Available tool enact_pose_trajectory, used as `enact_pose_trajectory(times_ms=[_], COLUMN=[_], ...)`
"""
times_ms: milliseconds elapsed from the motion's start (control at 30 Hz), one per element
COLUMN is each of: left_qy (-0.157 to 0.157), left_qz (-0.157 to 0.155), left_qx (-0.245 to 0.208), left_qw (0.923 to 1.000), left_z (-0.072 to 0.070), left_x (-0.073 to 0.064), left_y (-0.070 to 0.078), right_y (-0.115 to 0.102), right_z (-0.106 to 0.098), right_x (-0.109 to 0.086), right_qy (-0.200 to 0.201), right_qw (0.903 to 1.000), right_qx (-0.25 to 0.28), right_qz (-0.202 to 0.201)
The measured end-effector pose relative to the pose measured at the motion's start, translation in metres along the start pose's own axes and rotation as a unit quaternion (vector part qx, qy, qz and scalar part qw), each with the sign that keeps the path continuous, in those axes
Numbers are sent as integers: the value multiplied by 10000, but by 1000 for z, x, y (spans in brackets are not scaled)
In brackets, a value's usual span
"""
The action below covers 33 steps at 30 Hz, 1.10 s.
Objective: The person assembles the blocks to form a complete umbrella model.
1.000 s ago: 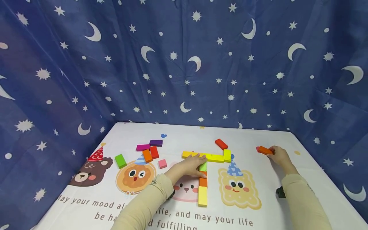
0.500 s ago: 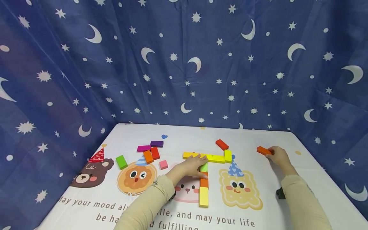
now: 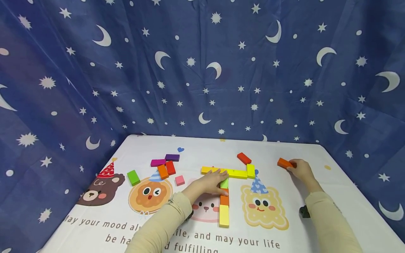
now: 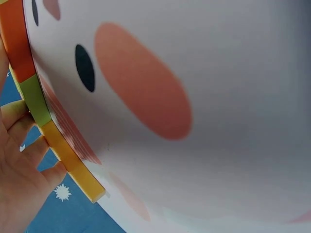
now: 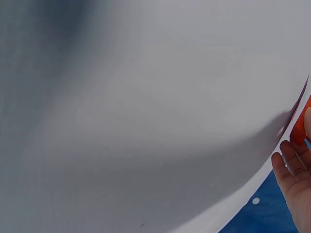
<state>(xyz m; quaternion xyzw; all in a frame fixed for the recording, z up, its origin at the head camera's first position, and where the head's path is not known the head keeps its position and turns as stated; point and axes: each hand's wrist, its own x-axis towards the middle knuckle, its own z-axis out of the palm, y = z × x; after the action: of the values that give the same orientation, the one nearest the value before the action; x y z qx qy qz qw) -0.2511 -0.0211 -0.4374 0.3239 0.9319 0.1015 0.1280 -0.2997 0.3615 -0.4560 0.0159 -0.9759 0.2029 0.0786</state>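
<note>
My right hand (image 3: 302,172) pinches an orange block (image 3: 283,162) at the right side of the table, and in the right wrist view part of this orange block (image 5: 299,127) shows at the edge. My left hand (image 3: 208,183) lies over the joint of a T-like layout, fingers spread and touching blocks. Yellow blocks (image 3: 236,174) form its crosspiece. Downward from them run a light green block (image 3: 224,183), an orange block (image 3: 224,200) and a pale yellow block (image 3: 224,216). In the left wrist view, fingertips touch the green block (image 4: 36,101) and a yellow block (image 4: 73,162).
An upright-lying yellow block (image 3: 250,171) adjoins the crosspiece's right end, with a red block (image 3: 244,158) behind. On the left lie a green block (image 3: 133,177), a pink block (image 3: 179,180), and several purple, magenta, orange and red blocks. A starry blue curtain (image 3: 202,88) borders the table.
My right hand has shifted slightly left and toward the back with the orange block. The left hand stays on the layout, and the blocks there look unmoved.
</note>
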Motion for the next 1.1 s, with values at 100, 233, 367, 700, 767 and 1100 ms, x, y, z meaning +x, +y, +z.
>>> enact_pose_trajectory(times_ms=[100,233,367,700,767,1100], left_qy=[-5,4,19,-57,-86,-35], left_qz=[-19,11,8,-6,11,9], left_qx=[-14,1,-3,2,6,-28], left_qw=[10000,10000,10000,10000,10000,10000], left_z=[1,2,3,3,3,5], left_x=[0,2,3,1,2,4], left_y=[0,0,-1,0,1,-1], right_y=[-7,-16,-27,-57,-61,-83], right_z=[3,4,6,19,21,25], right_x=[2,4,10,21,22,38], right_qy=[-29,-129,-270,-222,-128,-105], right_qw=[10000,9998,9995,9982,9978,9952], right_qx=[17,-1,53,421,451,515], right_qz=[-81,-172,-166,-372,-479,-824])
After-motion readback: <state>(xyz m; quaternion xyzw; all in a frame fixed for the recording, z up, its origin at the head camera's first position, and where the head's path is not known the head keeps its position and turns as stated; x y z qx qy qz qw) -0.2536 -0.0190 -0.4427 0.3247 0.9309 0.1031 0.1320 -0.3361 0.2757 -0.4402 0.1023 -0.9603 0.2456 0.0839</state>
